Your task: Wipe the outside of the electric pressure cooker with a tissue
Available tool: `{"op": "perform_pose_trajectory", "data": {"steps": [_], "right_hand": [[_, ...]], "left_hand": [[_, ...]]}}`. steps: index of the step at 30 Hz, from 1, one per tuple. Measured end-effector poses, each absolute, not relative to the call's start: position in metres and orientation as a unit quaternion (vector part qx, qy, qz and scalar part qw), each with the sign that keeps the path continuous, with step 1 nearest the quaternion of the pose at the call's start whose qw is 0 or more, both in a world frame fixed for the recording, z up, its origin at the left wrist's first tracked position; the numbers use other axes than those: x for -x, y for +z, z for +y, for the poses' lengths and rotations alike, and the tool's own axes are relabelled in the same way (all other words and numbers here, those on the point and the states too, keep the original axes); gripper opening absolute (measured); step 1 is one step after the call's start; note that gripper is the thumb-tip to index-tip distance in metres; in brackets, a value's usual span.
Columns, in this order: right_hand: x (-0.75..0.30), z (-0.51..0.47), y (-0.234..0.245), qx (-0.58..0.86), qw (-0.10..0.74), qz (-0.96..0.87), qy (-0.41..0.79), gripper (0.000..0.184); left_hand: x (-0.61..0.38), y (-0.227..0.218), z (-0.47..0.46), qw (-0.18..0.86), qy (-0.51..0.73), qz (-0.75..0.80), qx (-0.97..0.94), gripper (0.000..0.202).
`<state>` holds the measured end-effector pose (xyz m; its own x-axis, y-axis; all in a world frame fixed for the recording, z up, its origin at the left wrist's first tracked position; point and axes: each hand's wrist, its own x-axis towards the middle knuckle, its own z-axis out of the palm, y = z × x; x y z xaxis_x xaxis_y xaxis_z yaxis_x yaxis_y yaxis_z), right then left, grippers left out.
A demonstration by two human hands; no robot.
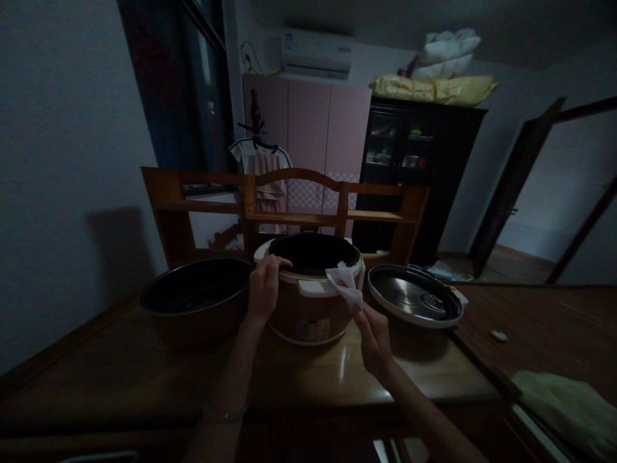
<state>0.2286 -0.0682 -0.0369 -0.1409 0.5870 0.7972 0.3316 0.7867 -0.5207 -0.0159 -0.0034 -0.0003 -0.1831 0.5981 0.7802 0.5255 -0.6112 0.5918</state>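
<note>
In the head view a rice cooker body (308,308) stands on the wooden desk, its dark inside open at the top. My left hand (266,283) grips its rim at the left, fingers curled over the edge. Pinched in my right hand (373,331) is a white tissue (346,283), which touches the cooker's outside beside the white front handle (317,288). Left of the cooker sits its dark inner pot (193,321). To the right lies the round lid (412,296), its metal inner side facing up.
A wooden shelf rack (294,218) stands along the desk's (308,379) back edge, behind the cooker. A wall (72,225) bounds the left side. Low at the right lies a pale green cloth or bag (569,408). Cabinets and a doorway are farther back.
</note>
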Motion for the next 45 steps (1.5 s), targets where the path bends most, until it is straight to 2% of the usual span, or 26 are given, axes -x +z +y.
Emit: {"op": "perform_pose_trajectory", "data": {"steps": [10,17,23,26,32,45], "right_hand": [[-0.219,-0.076,-0.063,0.299,0.596,-0.739,0.090,0.042],[-0.224,-0.080,-0.075,0.297,0.600,-0.738,0.087,0.037],[-0.226,-0.080,-0.060,0.320,0.648,-0.687,0.066,0.041],[-0.224,-0.077,-0.035,0.297,0.613,-0.732,0.014,0.045],[-0.213,-0.065,-0.005,0.230,0.475,-0.842,-0.110,0.052],[-0.225,-0.068,-0.042,0.209,0.473,-0.848,-0.120,0.058]], "left_hand": [[0.015,-0.001,-0.003,0.036,0.647,0.428,-0.630,0.047],[0.014,-0.001,-0.003,0.031,0.642,0.429,-0.635,0.046],[0.016,-0.001,-0.003,0.027,0.639,0.434,-0.635,0.047],[0.015,-0.001,-0.004,0.029,0.641,0.432,-0.633,0.047],[0.014,-0.001,-0.003,0.031,0.638,0.441,-0.631,0.049],[0.014,-0.001,-0.004,0.026,0.639,0.435,-0.634,0.048]]}}
